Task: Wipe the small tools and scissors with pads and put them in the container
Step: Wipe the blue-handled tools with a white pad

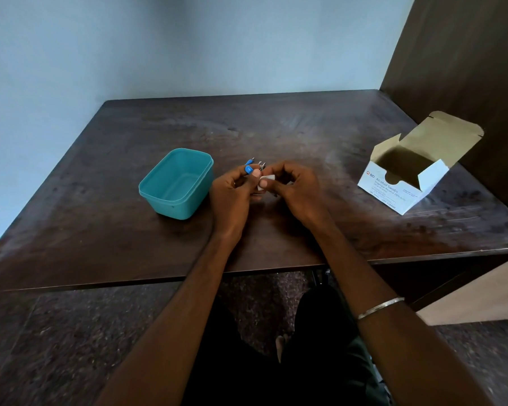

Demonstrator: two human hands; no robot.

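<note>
one container (176,183), one box (405,177) (open), two hands (232,191)

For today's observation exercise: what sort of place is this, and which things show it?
Probably a plain room at home or in an office, not a clinic: a worn dark wooden table against a bare pale blue wall, holding only a teal plastic container and an open white cardboard box of alcohol swabs.

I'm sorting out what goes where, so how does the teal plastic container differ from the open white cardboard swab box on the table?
The teal plastic container is a rounded tub with no lid in view; the white cardboard swab box is angular, its flaps standing open. The container sits just left of the left hand; the box lies far right, beyond the right hand. The box carries printed text; the container is plain. Both stand open on the dark wooden table.
</note>
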